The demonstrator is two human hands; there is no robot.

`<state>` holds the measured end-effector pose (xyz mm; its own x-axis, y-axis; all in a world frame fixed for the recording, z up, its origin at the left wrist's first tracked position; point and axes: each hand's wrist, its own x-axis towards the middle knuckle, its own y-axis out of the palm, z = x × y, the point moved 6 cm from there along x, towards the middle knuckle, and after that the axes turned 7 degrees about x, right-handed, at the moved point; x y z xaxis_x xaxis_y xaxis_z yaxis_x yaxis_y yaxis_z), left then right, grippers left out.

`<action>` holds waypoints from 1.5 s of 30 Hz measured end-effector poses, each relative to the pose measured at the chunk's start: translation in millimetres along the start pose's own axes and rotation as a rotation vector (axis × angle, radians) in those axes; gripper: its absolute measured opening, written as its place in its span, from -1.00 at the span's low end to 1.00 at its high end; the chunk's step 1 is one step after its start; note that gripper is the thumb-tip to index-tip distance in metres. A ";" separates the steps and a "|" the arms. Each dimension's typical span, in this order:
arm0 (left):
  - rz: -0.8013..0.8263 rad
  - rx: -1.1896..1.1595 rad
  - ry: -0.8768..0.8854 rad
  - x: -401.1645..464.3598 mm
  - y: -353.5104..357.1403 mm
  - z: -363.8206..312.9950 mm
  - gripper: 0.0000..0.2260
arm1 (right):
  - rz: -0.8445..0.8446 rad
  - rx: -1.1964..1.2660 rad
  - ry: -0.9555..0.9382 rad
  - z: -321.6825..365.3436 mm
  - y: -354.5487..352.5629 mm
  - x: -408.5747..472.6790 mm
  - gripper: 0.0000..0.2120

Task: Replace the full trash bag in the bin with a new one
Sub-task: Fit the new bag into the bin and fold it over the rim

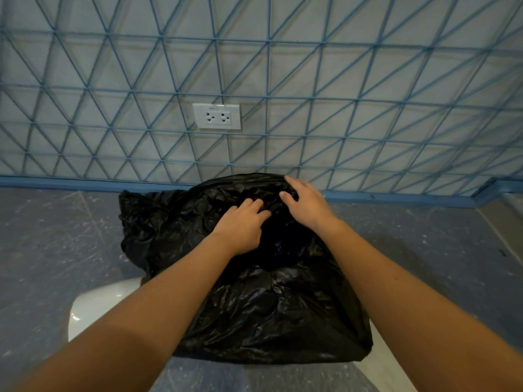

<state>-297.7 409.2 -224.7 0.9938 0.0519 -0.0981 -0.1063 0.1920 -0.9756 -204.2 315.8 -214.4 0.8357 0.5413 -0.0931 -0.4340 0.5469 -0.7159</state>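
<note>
A crumpled black trash bag (254, 301) is draped over a white bin (93, 304), whose rim shows only at the lower left and lower right. My left hand (240, 227) lies on the bag's middle with its fingers curled into the plastic. My right hand (304, 203) is at the bag's far top edge, fingers bent over a raised fold of the plastic. The bag covers the bin's opening, so what is inside is hidden.
A wall with a blue wire lattice (311, 108) stands right behind the bin, with a white double socket (217, 116) on it. A blue skirting (70, 182) runs along the grey scuffed floor (56, 236) on both sides.
</note>
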 end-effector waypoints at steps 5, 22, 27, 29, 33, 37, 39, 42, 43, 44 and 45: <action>0.144 0.026 0.010 3.1 20.6 11.9 -0.50 | 0.014 0.013 0.006 -8.7 9.1 1.1 -0.52; 0.035 -1.565 -0.740 -28.9 17.6 86.6 -0.55 | 0.111 0.711 0.364 -22.2 9.2 -7.2 -0.45; 0.076 -1.758 -0.919 -43.7 39.1 78.2 -0.42 | 0.092 0.799 0.560 -44.3 17.5 -7.8 -0.29; 0.116 -1.716 -1.014 -50.2 51.4 75.5 -0.42 | 0.047 0.759 0.630 -63.3 22.1 -14.6 -0.27; 0.177 -1.472 -1.090 -59.4 66.7 78.9 -0.49 | 0.016 0.700 0.679 -84.1 25.7 -28.6 -0.33; 0.138 -1.356 -1.127 -73.2 66.0 90.2 -0.39 | -0.079 0.693 0.653 -76.4 14.0 -31.5 -0.32; 0.111 -1.246 -1.160 -84.0 68.6 96.0 -0.38 | -0.093 0.694 0.624 -74.9 9.4 -32.6 -0.35; 0.093 -1.006 -1.210 -108.2 70.3 96.3 -0.45 | -0.112 0.519 0.637 -84.7 5.9 -53.1 -0.40; 0.098 -0.960 -1.235 -117.7 71.5 92.8 -0.46 | -0.092 0.456 0.667 -91.8 7.8 -63.7 -0.44; 0.110 -0.944 -1.264 -126.7 72.7 87.9 -0.46 | -0.068 0.422 0.688 -99.3 11.5 -74.2 -0.48; 0.126 -0.959 -1.304 -135.9 77.8 84.1 -0.47 | -0.052 0.405 0.689 -105.1 14.2 -86.0 -0.51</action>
<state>-443.7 499.4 -270.8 0.2272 0.8657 -0.4460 0.3734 -0.5004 -0.7811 -246.9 209.9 -289.3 0.8205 0.0651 -0.5679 -0.3672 0.8214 -0.4364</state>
